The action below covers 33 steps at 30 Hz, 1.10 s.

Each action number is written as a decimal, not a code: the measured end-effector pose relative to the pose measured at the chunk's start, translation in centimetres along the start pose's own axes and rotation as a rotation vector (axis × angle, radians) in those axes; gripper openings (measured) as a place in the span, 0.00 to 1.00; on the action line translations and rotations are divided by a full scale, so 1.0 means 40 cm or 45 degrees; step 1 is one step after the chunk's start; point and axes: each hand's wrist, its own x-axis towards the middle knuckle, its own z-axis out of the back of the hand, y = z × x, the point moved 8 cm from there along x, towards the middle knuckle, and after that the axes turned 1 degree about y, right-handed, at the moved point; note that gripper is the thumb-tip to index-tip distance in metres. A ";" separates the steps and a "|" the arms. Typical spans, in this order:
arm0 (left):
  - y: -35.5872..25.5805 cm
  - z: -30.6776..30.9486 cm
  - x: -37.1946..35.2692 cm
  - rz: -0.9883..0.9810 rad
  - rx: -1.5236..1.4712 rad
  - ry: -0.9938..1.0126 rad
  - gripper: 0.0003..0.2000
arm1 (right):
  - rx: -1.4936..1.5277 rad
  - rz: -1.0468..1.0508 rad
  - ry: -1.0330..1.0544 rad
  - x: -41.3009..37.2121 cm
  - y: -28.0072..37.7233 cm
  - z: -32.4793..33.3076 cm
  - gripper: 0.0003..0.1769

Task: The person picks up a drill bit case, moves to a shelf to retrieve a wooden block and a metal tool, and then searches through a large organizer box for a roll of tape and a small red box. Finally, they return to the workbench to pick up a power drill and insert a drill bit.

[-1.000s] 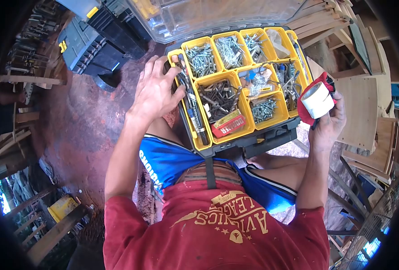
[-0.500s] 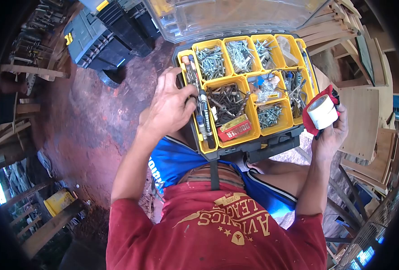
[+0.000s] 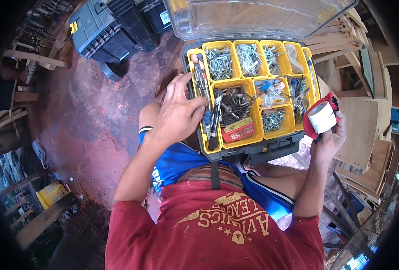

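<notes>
My left hand [image 3: 180,109] rests on the left rim of the organizer box [image 3: 215,156], with thumb and fingers apart beside the long left compartment. Several drill bits [image 3: 201,78] lie in that compartment. A black permanent marker [image 3: 216,114] leans over its divider near my thumb. My right hand [image 3: 331,140], right of the box, is closed around a roll of white tape [image 3: 323,118] and a red cloth-like item [image 3: 310,126]; what lies under my fingers is hidden. Yellow bins hold screws [image 3: 249,59], dark bits [image 3: 232,105] and a red Dormer packet [image 3: 238,133].
The clear lid [image 3: 253,20] stands raised behind the organizer. Black toolboxes [image 3: 103,33] sit on the reddish floor [image 3: 91,121] at upper left. Wooden pieces [image 3: 357,130] are stacked on the right, and a yellow container [image 3: 52,194] is at lower left.
The organizer and my left hand appear shifted slightly right and down in view. The marker now tilts over the divider. My right hand still holds the tape and red item.
</notes>
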 end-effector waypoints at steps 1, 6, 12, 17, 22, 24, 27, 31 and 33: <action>0.003 -0.001 -0.001 -0.024 -0.013 -0.021 0.09 | -0.004 -0.001 0.005 0.002 0.000 -0.002 0.16; 0.017 0.001 0.002 0.023 0.024 0.014 0.12 | -0.007 0.025 0.025 0.001 -0.004 -0.003 0.16; 0.069 -0.019 0.084 -0.009 0.250 -0.045 0.19 | -0.004 0.003 0.030 -0.007 -0.004 -0.011 0.17; 0.065 -0.019 0.079 -0.031 0.207 -0.051 0.14 | 0.000 0.052 0.017 -0.006 0.002 0.000 0.17; 0.037 -0.034 0.015 -0.047 0.038 0.004 0.10 | 0.017 0.022 0.042 -0.009 0.000 -0.005 0.16; 0.034 -0.033 0.001 -0.033 -0.007 0.003 0.10 | 0.048 0.011 0.045 -0.010 -0.009 -0.005 0.16; 0.052 -0.013 -0.003 -0.019 -0.119 -0.014 0.10 | -0.002 0.000 0.045 -0.008 -0.010 -0.011 0.16; 0.079 0.036 0.037 -0.059 -0.058 -0.182 0.13 | 0.001 0.015 0.055 -0.006 -0.008 -0.015 0.17; 0.088 0.026 0.054 -0.082 0.054 -0.158 0.14 | 0.002 0.009 0.068 -0.005 -0.010 -0.014 0.17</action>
